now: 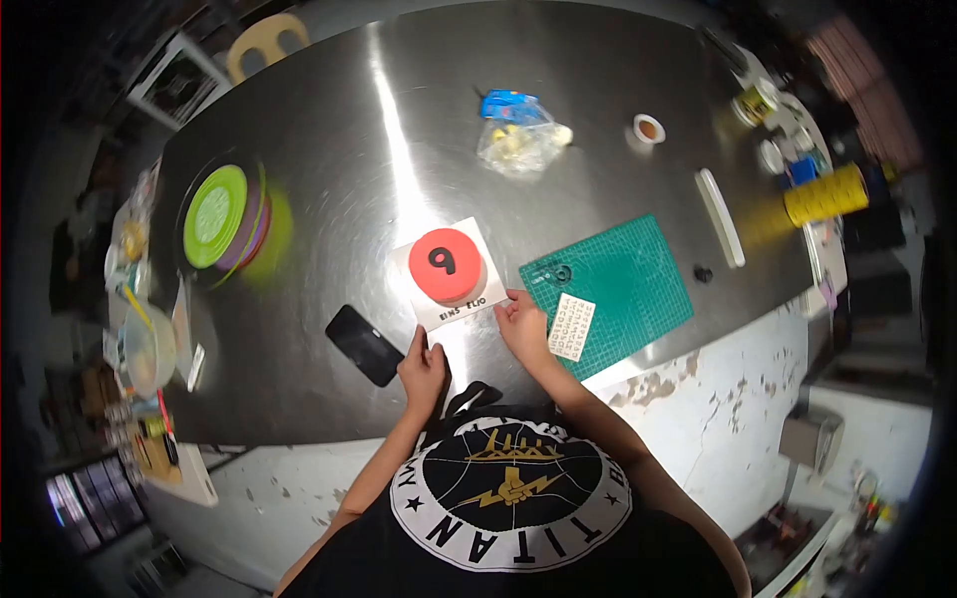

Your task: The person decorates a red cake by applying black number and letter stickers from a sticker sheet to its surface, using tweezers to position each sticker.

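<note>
A round red cake (pixel 439 264) with a black figure 9 on top sits on a square white cake board (pixel 464 313) in front of me. Black letters run along the board's near edge. My left hand (pixel 424 369) has its fingers closed at the board's near left corner. At the near right corner, my right hand (pixel 523 326) grips the board between thumb and fingers. Beside my right hand, a cream letter sheet (pixel 572 328) lies on a green cutting mat (pixel 638 289), along with small black pieces (pixel 563 274). Left of my left hand rests a black phone (pixel 365 345).
Green and purple plates (pixel 216 216) stand at the left of the steel table (pixel 329 120). Farther back are a plastic bag (pixel 523 145) and a small white cup (pixel 647 131). On the right are a white bar (pixel 720 217) and a yellow roll (pixel 826 195).
</note>
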Action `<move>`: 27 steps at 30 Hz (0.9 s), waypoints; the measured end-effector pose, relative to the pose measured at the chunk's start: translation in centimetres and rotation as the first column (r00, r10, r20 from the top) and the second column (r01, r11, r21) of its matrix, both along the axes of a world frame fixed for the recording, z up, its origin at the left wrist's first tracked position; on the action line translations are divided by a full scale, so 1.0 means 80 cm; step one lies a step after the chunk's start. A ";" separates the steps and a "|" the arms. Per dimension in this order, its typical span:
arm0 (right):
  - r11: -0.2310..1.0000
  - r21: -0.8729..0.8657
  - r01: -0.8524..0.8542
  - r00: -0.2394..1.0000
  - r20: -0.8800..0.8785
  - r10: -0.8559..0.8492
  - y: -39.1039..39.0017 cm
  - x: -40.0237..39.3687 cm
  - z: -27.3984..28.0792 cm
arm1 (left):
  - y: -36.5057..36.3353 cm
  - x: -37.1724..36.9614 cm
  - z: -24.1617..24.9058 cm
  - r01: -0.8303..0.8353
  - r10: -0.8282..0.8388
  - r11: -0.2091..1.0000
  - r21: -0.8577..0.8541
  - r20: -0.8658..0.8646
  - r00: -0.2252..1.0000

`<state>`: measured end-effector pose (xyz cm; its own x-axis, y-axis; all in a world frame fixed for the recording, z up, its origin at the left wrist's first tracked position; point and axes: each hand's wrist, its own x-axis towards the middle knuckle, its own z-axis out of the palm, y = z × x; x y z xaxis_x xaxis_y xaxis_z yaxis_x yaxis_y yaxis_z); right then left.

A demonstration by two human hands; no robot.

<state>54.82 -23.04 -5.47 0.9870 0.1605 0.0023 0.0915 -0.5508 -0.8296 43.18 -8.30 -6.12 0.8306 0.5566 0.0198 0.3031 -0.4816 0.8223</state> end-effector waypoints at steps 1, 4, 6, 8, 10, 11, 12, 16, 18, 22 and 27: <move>0.999 0.025 0.025 1.000 0.002 -0.025 -0.002 -0.005 0.004 | -0.004 -0.005 0.001 -0.014 0.016 0.999 -0.035 0.059 0.998; 0.988 0.135 0.077 0.997 0.019 -0.081 -0.029 -0.036 0.014 | -0.013 -0.023 -0.012 0.103 -0.082 0.984 -0.148 0.139 0.987; 0.984 0.127 0.126 0.980 0.139 -0.144 -0.064 -0.056 0.046 | -0.022 -0.026 -0.012 0.223 -0.191 0.951 -0.215 0.163 0.968; 0.992 -0.033 0.123 0.992 -0.022 -0.124 -0.114 -0.082 0.058 | -0.045 -0.016 0.004 0.332 -0.250 0.848 -0.414 0.240 0.938; 0.944 -0.056 0.325 0.941 -0.075 -0.329 -0.161 -0.108 0.046 | -0.061 0.004 0.012 0.501 -0.419 0.768 -0.398 0.279 0.864; 0.912 -0.027 0.409 0.912 -0.002 -0.409 -0.182 -0.118 0.038 | -0.071 0.009 0.015 0.618 -0.540 0.688 -0.380 0.300 0.786; 0.876 0.007 0.483 0.874 0.062 -0.482 -0.200 -0.128 0.036 | -0.087 0.017 0.023 0.627 -0.554 0.680 -0.380 0.294 0.779; 0.787 0.048 0.616 0.774 0.149 -0.615 -0.262 -0.146 0.043 | -0.146 0.062 0.065 0.615 -0.632 0.730 -0.300 0.048 0.774; 0.803 -0.104 0.587 0.804 -0.041 -0.593 -0.298 -0.158 0.042 | -0.172 0.088 0.051 0.574 -0.620 0.729 0.375 0.004 0.785; 0.857 -0.086 0.507 0.854 0.181 -0.487 -0.387 -0.168 0.022 | -0.213 0.103 0.037 0.508 -0.500 0.813 0.284 -0.105 0.860; 0.692 -0.072 0.719 0.695 0.030 -0.719 -0.521 -0.196 0.000 | -0.237 0.137 0.023 0.394 -0.377 0.917 0.056 -0.190 0.906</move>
